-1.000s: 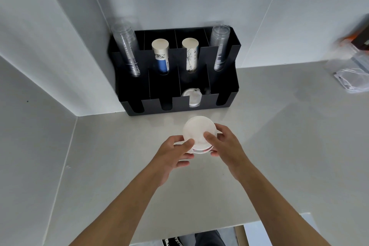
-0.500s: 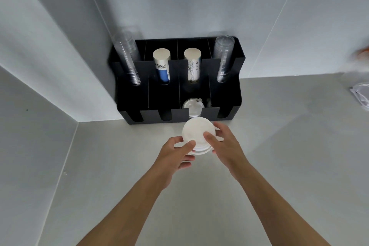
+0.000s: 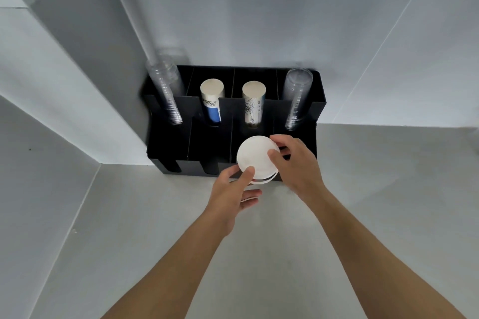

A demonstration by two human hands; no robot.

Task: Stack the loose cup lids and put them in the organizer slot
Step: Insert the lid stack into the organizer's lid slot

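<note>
lids: i see a small stack of round white plastic cup lids (image 3: 255, 160) held tilted between both hands, its upper edge over the front of the organizer, at 12 o'clock from my wrists.
left hand: my left hand (image 3: 233, 195) grips the stack at its 7 o'clock edge, thumb on top, fingers curled underneath.
right hand: my right hand (image 3: 298, 163) pinches the 3 o'clock edge, thumb on the face, fingers round the far rim.
organizer: the black plastic compartment organizer (image 3: 317, 111) stands against the wall on the grey counter (image 3: 388, 202).
back row: 2 clear cup stacks (image 3: 166, 93) at 10 and 2 o'clock of the lids, 2 printed paper cup stacks (image 3: 211, 101) between them.
slot: i cannot tell what lies in the front slot behind the lids.
</note>
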